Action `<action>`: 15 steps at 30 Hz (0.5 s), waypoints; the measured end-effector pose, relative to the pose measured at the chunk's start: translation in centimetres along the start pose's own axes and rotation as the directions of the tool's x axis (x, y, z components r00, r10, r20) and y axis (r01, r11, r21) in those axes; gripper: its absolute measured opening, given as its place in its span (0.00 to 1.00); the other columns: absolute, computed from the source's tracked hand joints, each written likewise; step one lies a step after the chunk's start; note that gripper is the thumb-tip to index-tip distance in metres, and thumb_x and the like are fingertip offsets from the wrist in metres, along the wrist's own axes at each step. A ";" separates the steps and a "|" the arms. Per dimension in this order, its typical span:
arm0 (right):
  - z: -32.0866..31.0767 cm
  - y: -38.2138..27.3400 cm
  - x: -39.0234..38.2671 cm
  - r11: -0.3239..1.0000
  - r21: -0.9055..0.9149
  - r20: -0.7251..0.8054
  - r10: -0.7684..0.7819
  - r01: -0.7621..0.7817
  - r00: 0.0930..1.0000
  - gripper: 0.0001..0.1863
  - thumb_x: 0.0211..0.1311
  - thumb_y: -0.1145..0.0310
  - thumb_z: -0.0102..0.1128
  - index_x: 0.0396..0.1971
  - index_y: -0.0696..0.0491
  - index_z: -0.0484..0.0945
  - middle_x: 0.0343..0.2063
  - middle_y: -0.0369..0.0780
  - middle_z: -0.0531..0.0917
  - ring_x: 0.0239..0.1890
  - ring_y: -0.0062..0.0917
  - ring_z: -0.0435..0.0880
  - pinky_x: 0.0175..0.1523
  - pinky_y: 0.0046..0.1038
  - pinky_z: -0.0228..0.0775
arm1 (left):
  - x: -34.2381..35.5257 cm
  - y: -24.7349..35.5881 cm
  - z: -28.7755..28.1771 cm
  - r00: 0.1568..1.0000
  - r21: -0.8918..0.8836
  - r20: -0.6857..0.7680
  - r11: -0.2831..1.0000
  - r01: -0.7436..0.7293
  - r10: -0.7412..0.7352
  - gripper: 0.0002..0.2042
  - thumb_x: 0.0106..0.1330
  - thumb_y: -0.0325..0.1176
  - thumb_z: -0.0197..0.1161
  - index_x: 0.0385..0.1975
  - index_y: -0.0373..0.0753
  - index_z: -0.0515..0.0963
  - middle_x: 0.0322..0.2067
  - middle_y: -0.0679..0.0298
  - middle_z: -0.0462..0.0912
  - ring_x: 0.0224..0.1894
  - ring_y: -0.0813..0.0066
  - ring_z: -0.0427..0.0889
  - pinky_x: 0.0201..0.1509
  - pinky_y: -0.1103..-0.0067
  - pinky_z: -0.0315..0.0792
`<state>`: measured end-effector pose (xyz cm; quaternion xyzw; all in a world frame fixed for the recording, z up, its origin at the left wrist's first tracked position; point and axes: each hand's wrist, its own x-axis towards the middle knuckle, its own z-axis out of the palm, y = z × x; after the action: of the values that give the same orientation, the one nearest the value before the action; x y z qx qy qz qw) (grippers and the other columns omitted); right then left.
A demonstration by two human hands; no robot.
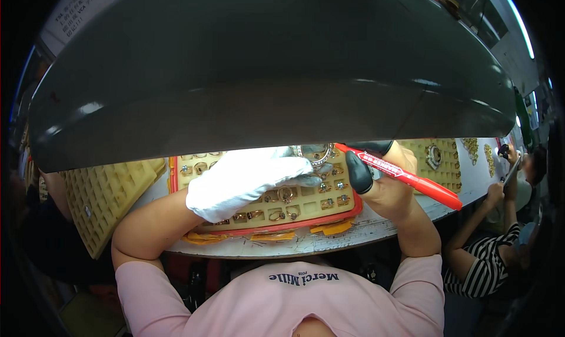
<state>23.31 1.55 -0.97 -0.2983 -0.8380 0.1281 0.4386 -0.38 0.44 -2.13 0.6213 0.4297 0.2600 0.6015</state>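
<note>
My left hand (253,181), in a white glove, is closed on a round silver-coloured ring-shaped piece of jewellery (322,162) at its fingertips. The upper part of that piece is hidden by a dark lamp shade. In my right hand (385,181), with black covers on the thumb and finger, is a red marker pen (421,184). Its tip end points left, close beside the piece; whether they touch I cannot tell. Below both hands lies a cream slotted tray (309,207) with a red rim, holding several rings set with stones.
A broad dark lamp shade (271,72) hangs over the work and hides the far table. Another slotted tray (109,202) tilts at the left edge. Right stands a further slotted tray (415,152) with a large ring-like piece, then gold chains (488,159). Another person in stripes (485,260) sits far right.
</note>
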 end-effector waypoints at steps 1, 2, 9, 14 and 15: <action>0.1 0.0 0.0 1.000 -0.013 -0.008 -0.026 0.025 1.000 0.11 0.47 0.77 0.65 0.33 0.59 0.78 0.20 0.39 0.79 0.18 0.25 0.77 0.25 0.24 0.68 | 0.0 0.1 0.0 0.999 -0.037 0.004 0.998 0.051 -0.051 0.21 0.64 0.38 0.62 0.55 0.36 0.72 0.47 0.62 0.79 0.48 0.76 0.76 0.52 0.78 0.70; 0.2 0.1 0.0 0.998 -0.027 -0.016 -0.051 0.051 0.999 0.10 0.47 0.77 0.65 0.33 0.59 0.78 0.20 0.39 0.79 0.18 0.25 0.77 0.25 0.24 0.68 | -0.3 -0.7 0.0 0.987 0.252 -0.020 0.957 -0.147 0.157 0.22 0.65 0.40 0.61 0.56 0.35 0.71 0.46 0.61 0.80 0.47 0.78 0.77 0.52 0.79 0.69; 0.4 0.1 0.0 0.996 -0.039 -0.012 -0.079 0.079 0.997 0.14 0.42 0.79 0.66 0.34 0.61 0.78 0.21 0.42 0.80 0.19 0.29 0.79 0.25 0.26 0.70 | -0.4 1.0 0.1 0.998 0.074 -0.011 0.996 0.056 -0.056 0.23 0.66 0.44 0.58 0.56 0.36 0.71 0.46 0.61 0.79 0.47 0.75 0.77 0.53 0.79 0.69; 0.3 0.1 0.1 0.994 -0.026 -0.007 -0.109 0.109 0.994 0.16 0.40 0.80 0.66 0.34 0.61 0.78 0.22 0.43 0.81 0.19 0.30 0.79 0.25 0.26 0.71 | 0.0 -0.8 0.0 0.988 -0.158 -0.002 0.975 0.154 -0.157 0.22 0.64 0.36 0.62 0.55 0.31 0.71 0.49 0.61 0.78 0.49 0.78 0.76 0.54 0.81 0.70; 0.3 0.2 0.0 0.995 -0.025 -0.004 -0.097 0.097 0.995 0.16 0.40 0.80 0.66 0.34 0.61 0.78 0.23 0.43 0.81 0.19 0.31 0.79 0.25 0.26 0.70 | 0.0 -1.1 -0.1 1.000 -0.066 0.000 0.998 0.009 -0.009 0.22 0.64 0.36 0.62 0.55 0.32 0.71 0.49 0.61 0.78 0.49 0.78 0.76 0.55 0.81 0.70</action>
<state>23.09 1.69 -1.26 -0.2630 -0.8519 0.0956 0.4427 -0.69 0.35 -3.21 0.5992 0.4235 0.2714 0.6229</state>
